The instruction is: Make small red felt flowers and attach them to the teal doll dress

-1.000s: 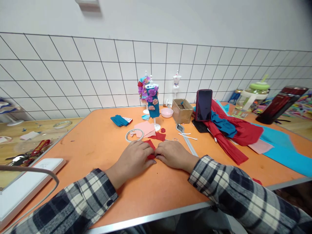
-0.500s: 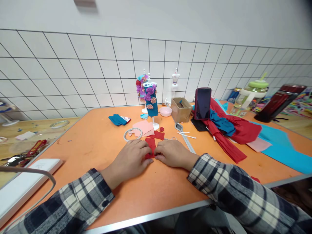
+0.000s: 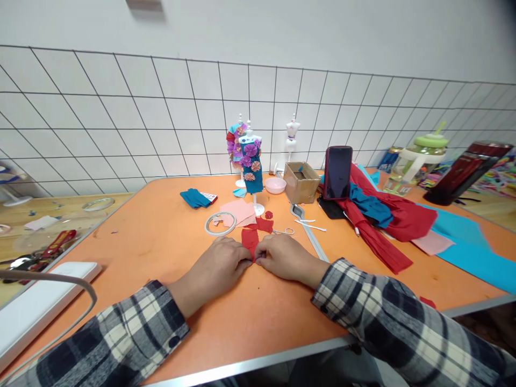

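A small piece of red crepe paper lies on the orange table between my hands. My left hand pinches its near left edge, and my right hand pinches the near right edge; their fingertips almost meet. Just beyond are more red scraps, a small red paper rosette and pink paper sheets. A roll of tape rests left of the red piece. Small scissors lie partly behind my right hand. A mini dress form wears blue paper with purple and peach flowers.
At the back stand a second decorated form, a bare white form, a pink bowl, a cardboard box and a phone. Red crepe paper, a green-lidded bottle and a dark red flask sit right. A white power strip lies left.
My left thumb has drawn in against the fingers at the red piece's near edge, and more of that piece shows. The view has shifted slightly; the other things have stayed put.
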Action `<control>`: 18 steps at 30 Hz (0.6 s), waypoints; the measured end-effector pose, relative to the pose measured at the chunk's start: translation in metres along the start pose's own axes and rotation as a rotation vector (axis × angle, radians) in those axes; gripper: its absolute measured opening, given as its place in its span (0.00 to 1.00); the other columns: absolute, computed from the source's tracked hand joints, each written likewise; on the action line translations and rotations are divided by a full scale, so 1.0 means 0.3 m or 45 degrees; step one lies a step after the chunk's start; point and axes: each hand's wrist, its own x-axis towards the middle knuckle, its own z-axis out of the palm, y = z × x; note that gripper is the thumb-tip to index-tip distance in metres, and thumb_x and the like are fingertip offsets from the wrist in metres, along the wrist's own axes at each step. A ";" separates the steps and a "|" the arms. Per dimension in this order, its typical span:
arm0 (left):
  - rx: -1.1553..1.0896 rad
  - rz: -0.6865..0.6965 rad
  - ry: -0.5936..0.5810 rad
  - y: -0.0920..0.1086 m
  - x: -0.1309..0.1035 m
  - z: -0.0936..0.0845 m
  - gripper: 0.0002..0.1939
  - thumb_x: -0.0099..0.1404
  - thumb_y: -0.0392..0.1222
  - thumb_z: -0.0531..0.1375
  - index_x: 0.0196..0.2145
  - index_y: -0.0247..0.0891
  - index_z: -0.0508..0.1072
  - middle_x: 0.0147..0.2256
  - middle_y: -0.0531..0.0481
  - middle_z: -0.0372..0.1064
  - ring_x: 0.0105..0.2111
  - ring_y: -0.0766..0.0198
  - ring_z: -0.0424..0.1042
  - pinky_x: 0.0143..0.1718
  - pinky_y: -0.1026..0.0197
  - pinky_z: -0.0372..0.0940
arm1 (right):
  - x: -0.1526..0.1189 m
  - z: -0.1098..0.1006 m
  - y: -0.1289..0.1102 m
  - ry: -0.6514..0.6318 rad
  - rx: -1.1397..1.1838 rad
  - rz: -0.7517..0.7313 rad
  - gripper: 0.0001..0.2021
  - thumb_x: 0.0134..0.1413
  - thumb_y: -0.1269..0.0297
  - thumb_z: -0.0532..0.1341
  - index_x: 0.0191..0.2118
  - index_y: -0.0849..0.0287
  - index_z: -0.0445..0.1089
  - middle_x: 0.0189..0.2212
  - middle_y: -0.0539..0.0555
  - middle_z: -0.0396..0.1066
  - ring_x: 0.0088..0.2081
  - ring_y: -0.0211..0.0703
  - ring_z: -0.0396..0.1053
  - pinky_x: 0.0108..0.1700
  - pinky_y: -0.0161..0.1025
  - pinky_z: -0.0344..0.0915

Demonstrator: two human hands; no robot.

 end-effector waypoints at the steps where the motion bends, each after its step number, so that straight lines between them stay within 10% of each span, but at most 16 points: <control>1: -0.010 -0.020 -0.005 -0.001 0.001 0.002 0.10 0.66 0.36 0.56 0.36 0.42 0.78 0.29 0.50 0.76 0.31 0.59 0.72 0.36 0.57 0.61 | 0.000 0.001 0.001 0.003 0.014 0.004 0.06 0.55 0.68 0.61 0.36 0.56 0.76 0.34 0.50 0.76 0.37 0.40 0.70 0.38 0.36 0.57; 18: 0.015 -0.006 0.050 0.011 0.005 -0.004 0.11 0.66 0.35 0.56 0.34 0.42 0.79 0.31 0.49 0.76 0.33 0.58 0.71 0.37 0.56 0.61 | 0.006 -0.001 -0.012 0.027 -0.082 0.091 0.08 0.56 0.63 0.60 0.37 0.51 0.78 0.34 0.49 0.77 0.38 0.43 0.70 0.35 0.37 0.55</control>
